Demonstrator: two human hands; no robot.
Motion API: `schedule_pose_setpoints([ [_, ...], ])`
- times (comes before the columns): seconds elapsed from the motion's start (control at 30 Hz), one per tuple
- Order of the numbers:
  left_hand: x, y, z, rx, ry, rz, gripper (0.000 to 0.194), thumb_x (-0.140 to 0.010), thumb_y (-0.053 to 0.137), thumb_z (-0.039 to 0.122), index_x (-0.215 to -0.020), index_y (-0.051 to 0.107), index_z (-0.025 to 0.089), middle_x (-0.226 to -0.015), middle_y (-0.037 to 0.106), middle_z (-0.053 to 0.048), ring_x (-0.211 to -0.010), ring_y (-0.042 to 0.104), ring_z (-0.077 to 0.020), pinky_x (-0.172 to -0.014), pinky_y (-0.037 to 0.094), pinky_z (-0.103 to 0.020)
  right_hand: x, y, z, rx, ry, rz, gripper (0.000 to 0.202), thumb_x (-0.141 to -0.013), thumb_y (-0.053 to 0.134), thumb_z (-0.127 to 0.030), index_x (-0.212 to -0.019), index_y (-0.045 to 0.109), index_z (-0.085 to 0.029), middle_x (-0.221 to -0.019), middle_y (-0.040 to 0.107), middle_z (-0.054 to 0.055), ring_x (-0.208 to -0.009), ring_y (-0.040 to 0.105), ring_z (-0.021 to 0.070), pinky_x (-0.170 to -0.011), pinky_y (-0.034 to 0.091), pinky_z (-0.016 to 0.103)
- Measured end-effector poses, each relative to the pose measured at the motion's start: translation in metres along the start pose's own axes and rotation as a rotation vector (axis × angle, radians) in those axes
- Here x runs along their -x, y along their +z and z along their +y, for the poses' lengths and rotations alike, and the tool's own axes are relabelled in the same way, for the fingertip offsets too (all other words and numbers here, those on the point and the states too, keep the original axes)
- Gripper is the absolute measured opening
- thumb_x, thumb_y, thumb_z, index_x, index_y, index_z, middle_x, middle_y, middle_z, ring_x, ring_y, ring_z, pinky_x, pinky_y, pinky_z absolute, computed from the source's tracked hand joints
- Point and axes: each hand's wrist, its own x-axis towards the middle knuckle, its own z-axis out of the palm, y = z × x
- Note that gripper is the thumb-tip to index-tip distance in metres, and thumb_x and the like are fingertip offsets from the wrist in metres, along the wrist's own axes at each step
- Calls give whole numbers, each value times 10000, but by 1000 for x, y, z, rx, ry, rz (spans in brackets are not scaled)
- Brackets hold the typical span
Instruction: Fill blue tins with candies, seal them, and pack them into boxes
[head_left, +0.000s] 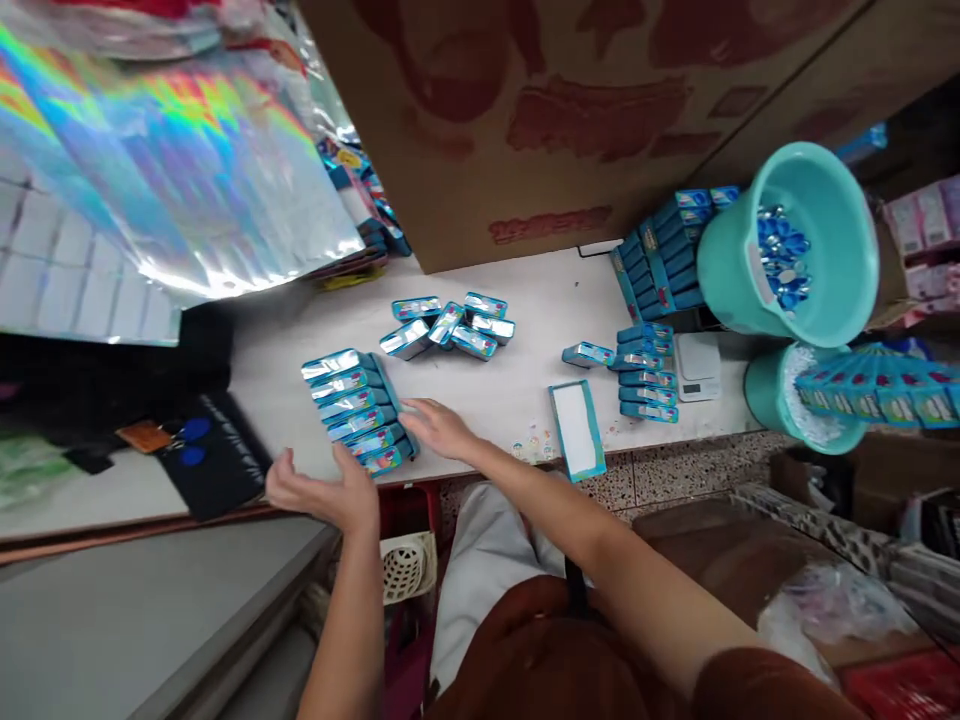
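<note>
A row of small blue boxes with shiny tops (pixel 352 400) stands side by side near the table's front edge. My left hand (pixel 326 490) is at the row's near-left end, fingers spread and thumb apart, with nothing in it. My right hand (pixel 439 428) reaches the row's right side, its fingers stretched out against or very close to the boxes; contact is hard to tell. Behind them lies a loose cluster of similar blue boxes (pixel 448 322). Further right are another stacked row of them (pixel 646 380) and a single tilted box (pixel 588 354).
A blue-edged tray with a white inside (pixel 577 430) overhangs the front edge. To the right are a white scale (pixel 697 365), a teal bucket (pixel 724 265) of blue pieces and a lower bucket (pixel 765 395). Large cardboard boxes (pixel 465 170) stand behind; a black pouch (pixel 214 455) lies left.
</note>
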Motion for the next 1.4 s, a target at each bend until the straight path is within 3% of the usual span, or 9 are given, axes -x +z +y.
schedule_pose_setpoints([
  [0.17,12,6,71,79,465,-310,482,-817,562,376,-1252,475,187,-1302,474,-176,-1295,374,-336,-1090,261,-550,99,-128,18,236,-24,396,284,-930,458,-355,-1059,656,-198,-1045,685,78,-1001,611,194,-920,463,347],
  [0.27,-26,27,108,18,627,-392,695,-780,616,394,-1380,358,156,-1433,379,-189,-1386,255,-339,-1120,219,-529,137,-185,37,364,13,528,270,-912,476,-359,-1043,652,-203,-1015,683,91,-985,611,228,-903,471,397],
  [0.37,-81,46,130,-99,760,-471,893,-725,680,363,-1458,224,137,-1533,231,-195,-1442,113,-350,-1140,165,-534,142,-209,45,439,-5,543,271,-902,486,-368,-1074,635,-221,-1013,676,97,-985,611,251,-899,473,426],
  [0.5,-125,68,140,-213,867,-642,965,-658,729,256,-1463,209,143,-1512,279,-201,-1419,207,-354,-1126,236,-494,115,-200,39,463,-83,540,275,-888,522,-369,-1096,616,-215,-1042,667,99,-1011,605,254,-921,463,427],
  [0.73,-113,71,118,-261,550,-616,585,-789,594,280,-1306,358,143,-1255,507,-178,-1023,603,-273,-794,495,-360,39,-157,18,486,-92,549,336,-849,600,-394,-1106,588,-179,-1059,629,105,-1024,562,245,-897,458,385],
  [0.9,-123,67,104,-235,774,-672,323,-816,536,293,-1115,491,181,-1111,565,-136,-997,585,-274,-827,482,-382,-16,-128,0,704,-81,373,357,-801,673,-365,-1078,592,-155,-1086,599,126,-1035,506,269,-872,418,402],
  [1.0,-142,78,107,-183,953,-573,276,-772,574,321,-1017,536,201,-1177,548,-163,-1161,491,-343,-947,416,-491,-39,-117,-1,824,-43,299,218,-837,625,-265,-1017,596,-145,-1102,586,121,-1038,488,259,-858,404,385],
  [1.2,-165,111,124,-80,1135,-731,441,-640,631,300,-1047,496,197,-1278,501,-163,-1209,462,-344,-987,413,-446,-44,-110,6,902,11,337,256,-875,571,-243,-1109,538,-144,-1148,557,116,-1024,477,249,-857,394,380],
  [1.4,-151,97,137,-263,1057,-672,743,-663,666,403,-1308,386,160,-1110,526,-149,-987,565,-332,-879,457,-424,-35,-112,6,883,47,307,312,-925,427,-146,-1223,509,-186,-1170,565,109,-1022,488,234,-858,393,370],
])
